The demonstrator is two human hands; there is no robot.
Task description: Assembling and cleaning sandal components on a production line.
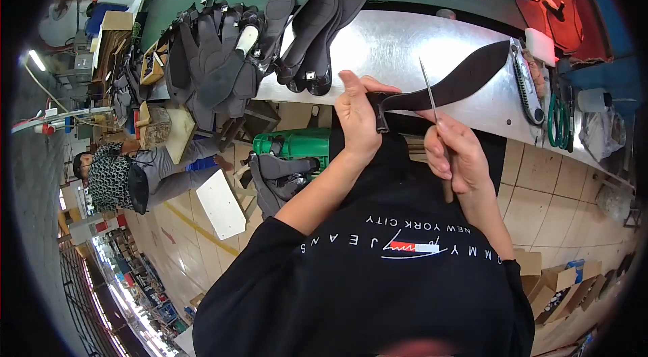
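Observation:
A dark, curved sandal sole point(466, 79) is held in front of me, its broad end pointing to the far right. My left hand point(359, 117) grips its narrow end, thumb raised, beside a short black strap piece point(382, 117). Closed around the brownish handle of a thin, pointed metal tool point(428, 84) is my right hand point(461, 154). The tool's slim shaft points away from me and crosses in front of the sole. Whether its shaft touches the sole, I cannot tell.
Several black sandals and soles point(314, 33) pile up on the left of the metal worktable point(385, 33). A utility knife point(528, 87) and green-handled scissors point(558, 121) lie at its right. Beneath stands a green crate point(297, 143). Another person point(118, 178) sits at far left.

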